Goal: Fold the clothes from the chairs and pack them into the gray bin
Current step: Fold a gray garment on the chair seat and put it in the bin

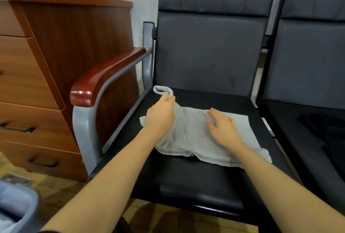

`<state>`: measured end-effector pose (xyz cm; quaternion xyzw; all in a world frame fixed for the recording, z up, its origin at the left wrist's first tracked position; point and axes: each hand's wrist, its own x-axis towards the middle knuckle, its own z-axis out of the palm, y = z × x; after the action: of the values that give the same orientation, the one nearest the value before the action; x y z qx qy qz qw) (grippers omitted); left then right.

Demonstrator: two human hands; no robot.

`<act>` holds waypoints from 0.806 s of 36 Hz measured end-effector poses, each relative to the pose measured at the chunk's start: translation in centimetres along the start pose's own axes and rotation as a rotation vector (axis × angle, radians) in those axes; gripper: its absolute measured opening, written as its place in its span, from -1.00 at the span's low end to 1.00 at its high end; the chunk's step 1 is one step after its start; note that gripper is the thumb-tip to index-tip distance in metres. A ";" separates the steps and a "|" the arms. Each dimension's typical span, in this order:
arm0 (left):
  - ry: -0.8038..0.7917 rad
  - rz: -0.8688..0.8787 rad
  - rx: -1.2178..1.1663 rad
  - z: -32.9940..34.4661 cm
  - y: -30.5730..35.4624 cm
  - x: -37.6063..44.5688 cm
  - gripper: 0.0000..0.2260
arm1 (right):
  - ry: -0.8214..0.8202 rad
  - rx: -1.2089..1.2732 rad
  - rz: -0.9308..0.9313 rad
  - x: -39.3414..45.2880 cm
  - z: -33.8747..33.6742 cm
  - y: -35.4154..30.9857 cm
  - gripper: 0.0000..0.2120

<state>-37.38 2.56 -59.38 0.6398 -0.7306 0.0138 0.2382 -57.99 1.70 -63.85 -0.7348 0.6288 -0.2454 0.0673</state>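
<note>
A light grey garment lies spread on the black seat of the left chair. My left hand pinches one corner or sleeve of it, and that part curls up above my fingers at the seat's back left. My right hand rests flat on the middle of the cloth, fingers apart, pressing it down. The gray bin stands on the floor at the bottom left; pale cloth shows inside it.
A chair armrest of red-brown wood on a grey metal frame borders the seat on the left. A wooden drawer cabinet stands beyond it. The second black chair on the right holds a dark garment.
</note>
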 end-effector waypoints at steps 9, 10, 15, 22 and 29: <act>-0.122 0.178 -0.219 0.9 9.8 1.5 -0.69 | 0.054 -0.179 0.208 -2.9 -3.7 6.3 -0.64; -0.125 0.178 -0.223 1.3 10.6 1.6 -0.71 | 0.093 -0.110 0.240 -2.9 -3.9 6.5 -0.64; -0.187 0.217 -0.291 3.1 15.8 1.3 -0.71 | 0.272 0.205 0.324 -3.5 -6.1 7.0 -0.68; -0.487 0.126 -0.319 6.8 19.3 0.9 -0.63 | 0.164 0.331 0.356 -4.7 -7.2 9.6 -0.69; -0.386 0.039 0.045 7.9 15.5 0.1 -0.70 | -0.032 0.036 0.271 -4.6 -6.3 10.1 -0.76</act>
<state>-54.55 2.71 -61.97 0.6213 -0.7746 -0.0881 0.0791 -70.25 5.41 -63.75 -0.6456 0.7166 -0.2337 0.1231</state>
